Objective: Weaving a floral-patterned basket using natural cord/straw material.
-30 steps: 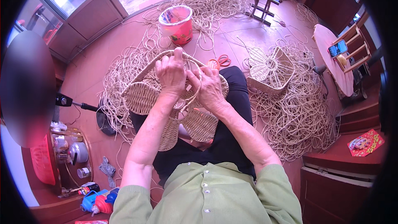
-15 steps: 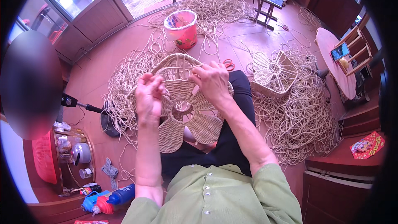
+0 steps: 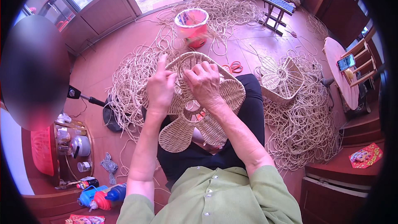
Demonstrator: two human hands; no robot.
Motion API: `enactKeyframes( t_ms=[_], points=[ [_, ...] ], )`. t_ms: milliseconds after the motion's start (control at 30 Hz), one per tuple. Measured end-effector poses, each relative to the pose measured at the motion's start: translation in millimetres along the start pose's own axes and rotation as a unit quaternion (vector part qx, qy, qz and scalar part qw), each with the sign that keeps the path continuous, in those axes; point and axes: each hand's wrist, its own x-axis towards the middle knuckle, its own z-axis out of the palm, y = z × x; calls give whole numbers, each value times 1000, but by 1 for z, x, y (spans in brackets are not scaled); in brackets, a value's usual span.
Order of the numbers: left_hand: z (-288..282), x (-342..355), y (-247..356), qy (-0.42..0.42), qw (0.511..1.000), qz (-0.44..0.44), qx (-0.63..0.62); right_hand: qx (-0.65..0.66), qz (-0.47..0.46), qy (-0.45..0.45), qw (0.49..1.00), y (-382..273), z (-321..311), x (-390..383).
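A woven cord basket (image 3: 176,136) with a flower-petal panel rests across my lap. My right hand (image 3: 202,83) is closed, fingertips pinching at the weave near the basket's far rim. Just left of it, my left hand (image 3: 162,89) is raised with the index finger pointing up; motion blurs its fingers, so their grip is unclear. Red-handled scissors (image 3: 234,67) lie on the floor beyond the basket.
A second flower basket (image 3: 286,91) sits among cord piles (image 3: 300,132) to the right. A pink bucket (image 3: 191,25), blue-topped stool (image 3: 277,4), and round board with a phone (image 3: 346,62) stand around. Bottles (image 3: 99,199) and a shelf (image 3: 76,149) are at left.
Over the last half second my left hand has risen from low at the basket's left, a finger now extended. My right hand shifted slightly left onto the weave. The view has shifted slightly.
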Motion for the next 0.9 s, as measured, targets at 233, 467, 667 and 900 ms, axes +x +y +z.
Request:
enactKeyframes(
  t_ms=[233, 467, 667, 900],
  points=[
    [43, 23, 12, -12, 979, -19, 203, 18, 35, -30, 999, -6, -6, -10],
    [8, 1, 18, 58, 971, -126, -195, 107, 45, 4, 993, -8, -15, -22],
    [-9, 7, 29, 4, 981, -144, -127, 118, 80, -6, 990, -7, -9, -21],
    [22, 27, 11, -124, 981, -146, -12, 129, 66, 2, 989, -11, -6, -20]
  ],
)
